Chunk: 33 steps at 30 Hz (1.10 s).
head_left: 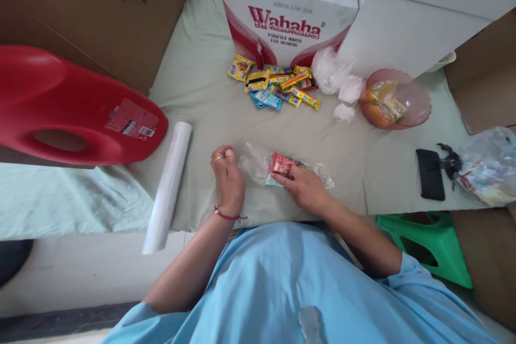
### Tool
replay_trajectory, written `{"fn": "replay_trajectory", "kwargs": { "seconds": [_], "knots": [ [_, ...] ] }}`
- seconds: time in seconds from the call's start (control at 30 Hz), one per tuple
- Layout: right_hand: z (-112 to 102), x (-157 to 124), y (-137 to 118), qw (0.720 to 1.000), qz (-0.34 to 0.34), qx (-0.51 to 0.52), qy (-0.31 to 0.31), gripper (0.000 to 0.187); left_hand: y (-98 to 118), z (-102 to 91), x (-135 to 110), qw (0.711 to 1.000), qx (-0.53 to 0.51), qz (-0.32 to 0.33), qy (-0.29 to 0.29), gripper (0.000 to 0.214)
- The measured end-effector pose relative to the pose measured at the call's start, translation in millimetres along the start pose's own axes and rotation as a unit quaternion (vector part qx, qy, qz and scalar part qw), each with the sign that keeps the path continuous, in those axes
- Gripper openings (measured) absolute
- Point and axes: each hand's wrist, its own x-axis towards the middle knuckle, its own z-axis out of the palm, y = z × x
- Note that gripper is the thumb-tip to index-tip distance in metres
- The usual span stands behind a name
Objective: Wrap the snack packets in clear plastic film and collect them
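My right hand (pixel 308 189) lies over a small red snack packet (pixel 281 162), its bent fingers gripping the packet's lower edge. Beneath it a pale green packet (pixel 274 181) shows only in part. Clear crumpled plastic film (pixel 255 164) spreads on both sides of these packets, on the cloth-covered table. To the left, my left hand (pixel 229 183) rests on its edge with curled, closed fingers, close beside the film. Whatever may be inside those fingers is hidden. A ring and a red string bracelet show on this hand and wrist.
A roll of plastic film (pixel 168 188) lies left, by a large red jug (pixel 76 113). Behind are piled snack packets (pixel 282 83), crumpled white plastic (pixel 328 70) and a Wahaha carton (pixel 288 21). Rightward stand a pink bowl (pixel 417 102), a black phone (pixel 430 174) and keys (pixel 451 163).
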Motion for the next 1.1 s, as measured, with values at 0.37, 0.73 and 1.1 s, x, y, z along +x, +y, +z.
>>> {"fn": "replay_trajectory", "kwargs": {
  "seconds": [0.37,0.73,1.1],
  "knots": [
    [-9.3,-0.7,-2.6,0.997,0.021,0.070,-0.007,0.045,48.5,-19.6,4.4,0.980,0.082,0.007,-0.180,0.007],
    [-2.2,-39.2,3.7,0.982,-0.036,0.181,0.049,0.029,56.2,33.8,-51.4,0.905,0.165,0.260,-0.294,0.037],
    [5.0,-60.0,39.9,0.929,0.246,0.103,0.255,0.036,22.1,30.1,-74.3,0.836,0.275,0.379,-0.285,0.063]
  ]
}}
